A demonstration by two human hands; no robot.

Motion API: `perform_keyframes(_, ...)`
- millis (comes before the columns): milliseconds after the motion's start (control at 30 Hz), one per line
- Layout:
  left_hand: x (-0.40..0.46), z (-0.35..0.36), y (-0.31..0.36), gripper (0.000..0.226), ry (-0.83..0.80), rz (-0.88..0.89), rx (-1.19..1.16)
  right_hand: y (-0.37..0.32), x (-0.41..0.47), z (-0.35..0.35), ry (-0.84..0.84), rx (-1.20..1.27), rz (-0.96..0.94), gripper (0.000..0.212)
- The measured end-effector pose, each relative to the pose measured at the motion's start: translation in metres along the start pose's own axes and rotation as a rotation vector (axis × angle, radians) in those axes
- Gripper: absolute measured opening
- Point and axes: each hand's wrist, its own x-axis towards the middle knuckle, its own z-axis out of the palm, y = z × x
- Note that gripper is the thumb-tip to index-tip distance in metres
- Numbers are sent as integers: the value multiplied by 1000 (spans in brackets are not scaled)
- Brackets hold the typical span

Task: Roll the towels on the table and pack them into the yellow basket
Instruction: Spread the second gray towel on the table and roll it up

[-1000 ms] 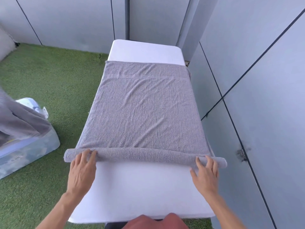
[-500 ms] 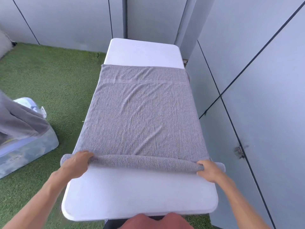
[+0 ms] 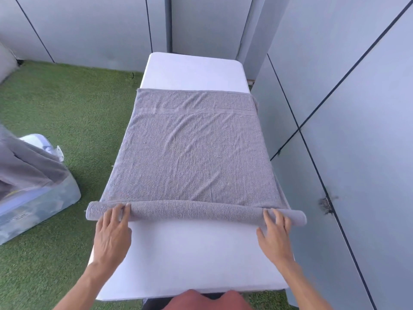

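A grey towel [image 3: 192, 153] lies spread along the white table [image 3: 192, 70]. Its near end is wound into a thick roll [image 3: 194, 212] that runs across the table and overhangs both sides. My left hand [image 3: 112, 234] lies flat with its fingertips on the roll's left part. My right hand [image 3: 276, 234] lies flat with its fingertips on the roll's right part. Neither hand closes around the cloth. No yellow basket is in view.
A clear plastic bin [image 3: 33, 204] stands on the green turf [image 3: 67, 113] at the left, with grey cloth [image 3: 20, 166] draped over it. Grey wall panels [image 3: 357, 130] run close along the table's right side and behind its far end.
The hands curled over the roll half a second ago and now lie flat on it again. The roll has grown thicker and has advanced a little up the towel.
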Motion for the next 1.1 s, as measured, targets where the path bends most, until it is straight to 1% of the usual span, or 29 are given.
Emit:
perform_keyframes(67, 4, -1, 0, 63, -39, 15, 15, 3, 13, -2, -114, 28, -53, 64)
perform_keyframes(133, 16, -3, 0, 67, -79, 1, 1, 3, 28, -5, -161, 61, -38, 62)
perform_keyframes(233, 34, -6, -2, 51, -109, -1, 17, 1, 39, -10, -162, 71, -19, 52)
perform_keyframes(300, 41, -13, -7, 41, -186, 9, 40, 3, 40, -12, -190, 28, -31, 46)
perform_keyframes(367, 44, -19, -13, 39, -305, 23, 85, 5, 39, -16, -295, -30, -40, 37)
perform_keyframes(433, 47, -24, -19, 44, -495, 33, 90, 9, 42, -24, -429, -60, -20, 25)
perform_keyframes(467, 51, -27, -21, 47, -597, 27, 55, 10, 44, -29, -484, -46, 4, 19)
perform_keyframes(500, 54, -31, -23, 49, -664, 7, -17, 11, 46, -34, -528, 1, 35, 19)
perform_keyframes(533, 59, -33, -26, 49, -698, -37, -127, 12, 49, -38, -558, 79, 84, 26)
perform_keyframes(567, 64, -33, -28, 49, -692, -112, -258, 11, 53, -41, -561, 166, 140, 35)
perform_keyframes(600, 66, -32, -29, 48, -634, -189, -365, 8, 57, -44, -523, 246, 185, 40)
perform_keyframes(633, 67, -31, -29, 44, -521, -232, -414, 5, 61, -44, -435, 312, 210, 38)
perform_keyframes(667, 64, -31, -27, 39, -366, -238, -390, 1, 62, -42, -316, 355, 210, 32)
perform_keyframes(700, 60, -28, -25, 32, -224, -204, -318, -3, 60, -38, -196, 361, 187, 24)
perform_keyframes(767, 44, -21, -19, 22, -34, -81, -180, -10, 46, -24, 8, 240, 105, 13)
perform_keyframes(800, 35, -17, -15, 20, 11, -38, -154, -11, 37, -14, 76, 133, 69, 11)
perform_keyframes(833, 26, -12, -10, 23, 44, -9, -143, -12, 27, -6, 119, 32, 37, 13)
perform_keyframes(867, 18, -6, -7, 31, 59, 16, -131, -11, 18, 1, 127, -35, 6, 20)
perform_keyframes(900, 11, 1, -6, 43, 42, 43, -120, -11, 13, 5, 88, -73, -18, 32)
perform_keyframes(967, 8, 11, -8, 70, -31, 115, -84, -8, 14, 9, -21, -97, -58, 56)
perform_keyframes(1000, 12, 13, -10, 79, -82, 118, -79, -7, 19, 8, -62, -102, -63, 61)
perform_keyframes(1033, 19, 13, -12, 82, -128, 105, -85, -7, 25, 6, -86, -112, -63, 60)
perform_keyframes(1100, 36, 10, -15, 71, -166, 84, -126, -8, 38, 0, -101, -139, -63, 51)
